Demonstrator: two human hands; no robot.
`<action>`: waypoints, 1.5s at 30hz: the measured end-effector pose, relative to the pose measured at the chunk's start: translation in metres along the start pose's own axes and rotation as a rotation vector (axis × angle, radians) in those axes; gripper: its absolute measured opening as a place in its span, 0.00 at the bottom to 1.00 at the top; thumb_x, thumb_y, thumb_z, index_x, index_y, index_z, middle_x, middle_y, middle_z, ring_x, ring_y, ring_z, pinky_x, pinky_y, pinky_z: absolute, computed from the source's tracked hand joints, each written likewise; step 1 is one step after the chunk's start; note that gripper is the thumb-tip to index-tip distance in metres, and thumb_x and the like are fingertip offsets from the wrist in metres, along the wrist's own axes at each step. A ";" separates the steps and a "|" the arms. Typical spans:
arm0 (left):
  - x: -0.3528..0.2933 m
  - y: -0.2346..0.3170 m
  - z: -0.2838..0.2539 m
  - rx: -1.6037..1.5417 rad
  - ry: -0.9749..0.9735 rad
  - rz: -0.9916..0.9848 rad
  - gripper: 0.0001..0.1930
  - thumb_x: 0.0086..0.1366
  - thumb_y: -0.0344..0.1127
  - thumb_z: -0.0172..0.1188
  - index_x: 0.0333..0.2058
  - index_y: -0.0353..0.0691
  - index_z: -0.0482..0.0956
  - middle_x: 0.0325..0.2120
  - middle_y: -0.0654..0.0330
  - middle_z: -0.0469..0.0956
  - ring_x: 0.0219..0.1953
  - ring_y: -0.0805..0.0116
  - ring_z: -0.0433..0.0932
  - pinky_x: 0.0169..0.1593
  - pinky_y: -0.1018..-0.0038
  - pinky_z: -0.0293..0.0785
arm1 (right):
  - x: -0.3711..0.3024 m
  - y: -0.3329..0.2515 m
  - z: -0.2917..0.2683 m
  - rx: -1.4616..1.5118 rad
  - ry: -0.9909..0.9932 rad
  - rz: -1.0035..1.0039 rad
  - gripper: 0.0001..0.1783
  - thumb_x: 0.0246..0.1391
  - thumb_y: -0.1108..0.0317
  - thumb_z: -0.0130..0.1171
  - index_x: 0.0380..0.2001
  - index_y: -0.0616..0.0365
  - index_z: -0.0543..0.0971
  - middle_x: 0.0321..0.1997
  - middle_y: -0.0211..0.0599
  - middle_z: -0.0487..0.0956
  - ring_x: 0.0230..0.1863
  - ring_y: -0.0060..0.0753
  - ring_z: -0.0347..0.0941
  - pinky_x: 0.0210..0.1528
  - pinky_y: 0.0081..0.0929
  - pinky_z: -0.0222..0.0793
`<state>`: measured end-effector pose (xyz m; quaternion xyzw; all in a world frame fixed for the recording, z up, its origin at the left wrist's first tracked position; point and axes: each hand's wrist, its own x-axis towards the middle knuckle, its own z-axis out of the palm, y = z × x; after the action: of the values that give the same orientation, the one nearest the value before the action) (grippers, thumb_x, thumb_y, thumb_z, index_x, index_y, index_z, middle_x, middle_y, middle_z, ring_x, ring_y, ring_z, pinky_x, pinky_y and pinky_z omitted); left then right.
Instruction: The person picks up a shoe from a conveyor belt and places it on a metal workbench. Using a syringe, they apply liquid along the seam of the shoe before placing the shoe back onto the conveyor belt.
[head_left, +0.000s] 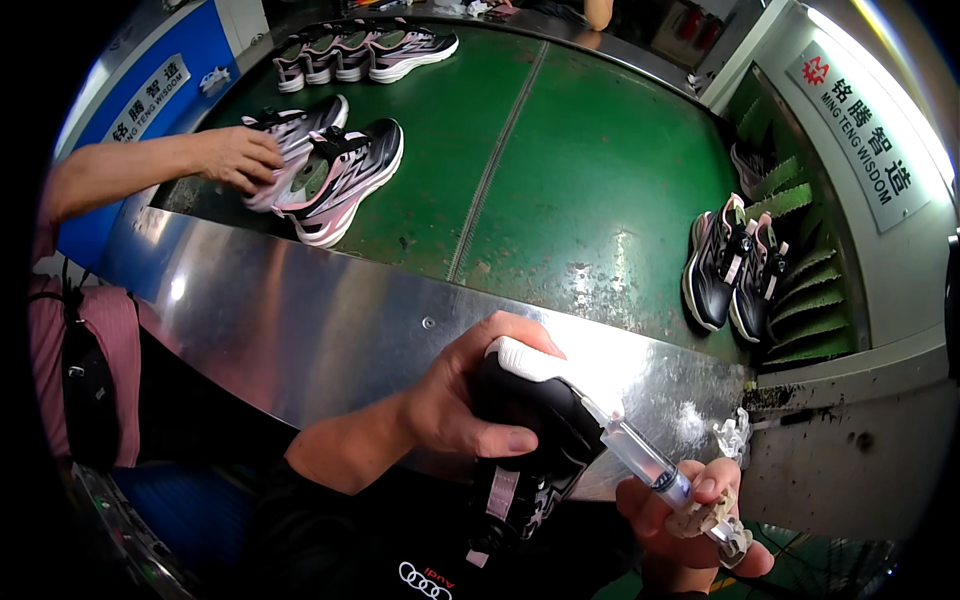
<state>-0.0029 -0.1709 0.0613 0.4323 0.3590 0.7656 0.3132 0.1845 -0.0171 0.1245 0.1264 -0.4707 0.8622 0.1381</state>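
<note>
At five o'clock from the middle of the view, over the near edge of the metal ledge (330, 315), a black shoe (535, 420) with a white sole is held up, toe toward twelve o'clock. The left hand (460, 395) is closed round its toe end, thumb pressed across the black upper; the shoe lies at about four o'clock from this hand. From the right hand (690, 520) it lies at ten o'clock, apart from the fingers. That hand is curled around a clear syringe (640, 455), with pale crumpled material about its fingers. The syringe's tip points to ten o'clock and meets the shoe's edge near the sole; whether it touches, I cannot tell. Toward three o'clock, a pair of shoes (708, 270) stands on the green belt (600, 180); at ten o'clock, a co-worker's hand (240, 160) is beside two others.
</note>
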 end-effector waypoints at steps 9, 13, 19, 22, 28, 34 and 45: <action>0.000 0.002 -0.003 -0.001 0.138 -0.089 0.34 0.41 0.33 0.67 0.47 0.39 0.60 0.40 0.47 0.72 0.43 0.60 0.73 0.46 0.67 0.71 | -0.008 0.003 -0.005 0.021 0.063 -0.023 0.44 0.40 0.32 0.58 0.47 0.61 0.66 0.34 0.50 0.74 0.35 0.40 0.67 0.44 0.37 0.59; 0.004 0.003 -0.004 -0.005 0.217 -0.122 0.34 0.41 0.36 0.67 0.47 0.38 0.61 0.39 0.52 0.71 0.43 0.63 0.72 0.47 0.69 0.69 | -0.015 0.008 -0.011 0.053 0.092 -0.016 0.46 0.38 0.32 0.59 0.47 0.62 0.67 0.34 0.48 0.73 0.35 0.37 0.67 0.45 0.36 0.59; 0.004 0.001 -0.006 -0.148 0.308 -0.182 0.35 0.41 0.33 0.67 0.50 0.40 0.62 0.40 0.60 0.71 0.45 0.68 0.70 0.50 0.71 0.66 | -0.019 0.019 -0.021 0.115 0.062 -0.049 0.48 0.37 0.32 0.60 0.49 0.63 0.66 0.34 0.48 0.72 0.35 0.35 0.68 0.42 0.32 0.61; 0.005 -0.003 -0.010 -0.178 0.311 -0.169 0.36 0.41 0.34 0.67 0.51 0.41 0.61 0.41 0.59 0.70 0.45 0.66 0.71 0.50 0.70 0.67 | -0.025 0.022 -0.026 0.123 0.062 -0.026 0.48 0.36 0.32 0.61 0.49 0.63 0.66 0.35 0.50 0.72 0.36 0.36 0.68 0.41 0.29 0.61; 0.010 -0.010 -0.014 -0.082 0.312 -0.197 0.34 0.45 0.47 0.63 0.48 0.36 0.61 0.36 0.40 0.74 0.37 0.48 0.77 0.41 0.61 0.75 | -0.032 0.030 -0.031 0.153 0.086 -0.055 0.50 0.34 0.34 0.64 0.50 0.66 0.66 0.36 0.49 0.72 0.39 0.38 0.70 0.41 0.27 0.63; 0.019 -0.011 -0.009 -0.155 0.252 -0.261 0.36 0.47 0.52 0.59 0.48 0.30 0.64 0.36 0.37 0.73 0.37 0.47 0.76 0.42 0.60 0.74 | -0.045 0.038 -0.041 0.137 0.078 -0.024 0.51 0.34 0.36 0.66 0.50 0.68 0.65 0.37 0.49 0.71 0.40 0.38 0.69 0.39 0.27 0.64; 0.025 -0.020 -0.013 -0.321 0.386 -0.221 0.30 0.49 0.43 0.58 0.50 0.32 0.66 0.44 0.46 0.73 0.45 0.56 0.75 0.50 0.64 0.72 | -0.064 0.040 -0.049 0.115 0.089 0.087 0.51 0.31 0.38 0.69 0.49 0.69 0.67 0.38 0.49 0.73 0.39 0.36 0.68 0.38 0.26 0.62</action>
<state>-0.0217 -0.1434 0.0508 0.1814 0.3310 0.8421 0.3852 0.2253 -0.0042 0.0452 0.0751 -0.4190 0.8977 0.1138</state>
